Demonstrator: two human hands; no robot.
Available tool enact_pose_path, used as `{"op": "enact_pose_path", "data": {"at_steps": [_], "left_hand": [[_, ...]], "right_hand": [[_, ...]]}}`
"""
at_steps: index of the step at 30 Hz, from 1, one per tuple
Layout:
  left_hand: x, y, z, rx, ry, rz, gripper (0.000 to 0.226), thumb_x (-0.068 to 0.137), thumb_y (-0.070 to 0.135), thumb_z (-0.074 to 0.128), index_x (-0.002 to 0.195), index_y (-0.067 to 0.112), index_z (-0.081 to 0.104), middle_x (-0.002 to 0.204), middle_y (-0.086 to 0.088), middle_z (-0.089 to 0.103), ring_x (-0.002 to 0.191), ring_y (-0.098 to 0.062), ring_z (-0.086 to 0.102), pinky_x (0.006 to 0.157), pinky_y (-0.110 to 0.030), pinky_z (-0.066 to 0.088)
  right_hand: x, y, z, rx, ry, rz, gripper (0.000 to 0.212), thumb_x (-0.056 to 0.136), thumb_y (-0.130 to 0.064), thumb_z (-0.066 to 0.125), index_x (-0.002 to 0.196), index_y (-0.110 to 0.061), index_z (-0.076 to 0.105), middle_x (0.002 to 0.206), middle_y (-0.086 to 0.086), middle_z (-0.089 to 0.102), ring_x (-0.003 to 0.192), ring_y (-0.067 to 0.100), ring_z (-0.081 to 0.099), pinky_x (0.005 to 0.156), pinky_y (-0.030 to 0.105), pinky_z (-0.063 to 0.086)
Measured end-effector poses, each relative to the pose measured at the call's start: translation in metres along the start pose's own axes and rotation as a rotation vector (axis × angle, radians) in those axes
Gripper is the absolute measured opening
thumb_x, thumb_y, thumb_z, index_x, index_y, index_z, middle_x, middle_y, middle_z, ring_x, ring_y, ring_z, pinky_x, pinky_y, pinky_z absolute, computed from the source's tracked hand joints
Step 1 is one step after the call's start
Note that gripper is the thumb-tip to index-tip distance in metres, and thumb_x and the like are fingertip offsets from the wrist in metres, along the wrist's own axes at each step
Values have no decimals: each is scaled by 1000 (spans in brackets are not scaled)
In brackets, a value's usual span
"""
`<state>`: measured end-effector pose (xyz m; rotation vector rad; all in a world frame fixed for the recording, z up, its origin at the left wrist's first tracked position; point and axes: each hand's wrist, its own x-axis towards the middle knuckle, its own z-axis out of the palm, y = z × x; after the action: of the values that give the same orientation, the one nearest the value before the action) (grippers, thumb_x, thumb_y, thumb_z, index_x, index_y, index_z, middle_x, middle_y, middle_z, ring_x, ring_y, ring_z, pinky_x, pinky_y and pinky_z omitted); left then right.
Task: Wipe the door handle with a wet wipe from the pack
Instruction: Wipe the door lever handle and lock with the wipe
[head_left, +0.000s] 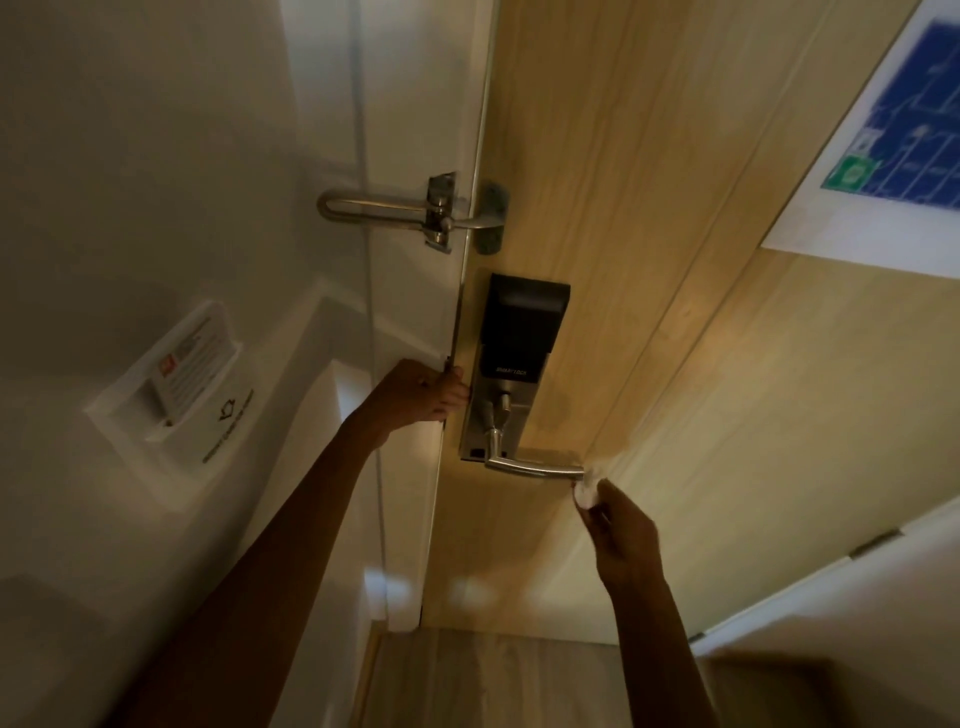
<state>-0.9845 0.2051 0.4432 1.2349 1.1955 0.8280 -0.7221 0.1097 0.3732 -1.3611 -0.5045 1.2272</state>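
A silver lever door handle (535, 469) juts to the right from a metal lock plate under a black smart lock (519, 327) on a pale wooden door (649, 260). My right hand (626, 535) pinches a small bunched white wet wipe (586, 492), which sits just below the free tip of the handle, touching or almost touching it. My left hand (423, 397) grips the edge of the door beside the lock plate, fingers curled around it. The wipe pack is not in view.
A metal swing-bar guard (410, 210) spans the white frame and the door above the lock. A white wall holder with a card (176, 374) is at left. A blue evacuation plan (904, 135) hangs on the door at upper right. Wooden floor (493, 675) lies below.
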Motion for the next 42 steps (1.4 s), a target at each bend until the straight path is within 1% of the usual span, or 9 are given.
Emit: {"op": "enact_pose_path", "data": {"at_steps": [4, 9, 16, 23, 30, 33, 37, 40, 42], "left_hand": [[-1, -2, 1, 41, 37, 36, 44, 96, 33, 54, 113, -7, 63, 106, -14, 71, 94, -16, 72, 67, -15, 57], [0, -1, -1, -29, 38, -27, 27, 99, 21, 49, 98, 0, 66, 100, -12, 70, 87, -16, 71, 73, -23, 59], [-4, -1, 3, 4, 73, -21, 35, 94, 39, 57, 96, 7, 70, 105, -13, 74, 87, -12, 73, 79, -28, 59], [-6, 13, 4, -141, 40, -163, 41, 100, 19, 45, 123, -14, 53, 128, -29, 58, 121, -37, 57, 92, -34, 50], [-2, 13, 4, -236, 55, -243, 41, 101, 21, 42, 124, -11, 54, 132, -27, 56, 122, -36, 56, 103, -38, 44], [0, 6, 3, -132, 43, -173, 37, 93, 35, 59, 103, 1, 67, 121, -23, 66, 99, -25, 69, 92, -34, 56], [-3, 6, 3, -118, 36, -143, 44, 98, 31, 53, 116, -8, 62, 120, -23, 66, 110, -29, 66, 94, -32, 54], [-5, 13, 5, -129, 46, -151, 44, 100, 25, 50, 121, -12, 58, 122, -23, 64, 116, -32, 62, 97, -33, 51], [-5, 13, 4, -79, 76, -144, 42, 100, 27, 50, 120, -9, 59, 121, -20, 67, 113, -30, 65, 95, -34, 53]], "right_hand": [[-1, -19, 11, -264, 182, -459, 18, 89, -12, 64, 105, -14, 72, 103, 6, 73, 90, 10, 69, 80, 23, 55], [-25, 12, 51, -948, -106, -959, 18, 94, -14, 58, 106, -17, 71, 103, -8, 69, 92, -3, 61, 82, 2, 39], [-9, 45, 82, -1335, -250, -1107, 39, 78, -7, 75, 116, -12, 66, 118, 8, 67, 112, 27, 60, 86, 36, 56], [6, 46, 88, -1596, -223, -1280, 35, 77, -5, 74, 112, -1, 66, 124, 17, 62, 120, 38, 53, 95, 42, 49], [10, 26, 77, -1766, -479, -1389, 45, 66, -5, 82, 108, 2, 66, 119, 19, 63, 113, 37, 56, 92, 41, 51], [11, 12, 66, -1732, -559, -1387, 41, 96, -30, 51, 133, -10, 53, 143, 13, 47, 133, 27, 43, 109, 40, 39], [20, 2, 51, -1764, -659, -1447, 63, 102, -36, -2, 143, -18, 42, 138, 16, 52, 124, 30, 51, 98, 34, 47], [20, -4, 30, -1722, -692, -1387, 48, 97, -23, 39, 145, -19, 38, 140, 14, 49, 124, 31, 51, 92, 36, 53], [23, -7, 14, -1726, -734, -1375, 69, 80, -8, 61, 145, -18, 38, 145, 12, 46, 126, 35, 49, 88, 41, 56]]}}
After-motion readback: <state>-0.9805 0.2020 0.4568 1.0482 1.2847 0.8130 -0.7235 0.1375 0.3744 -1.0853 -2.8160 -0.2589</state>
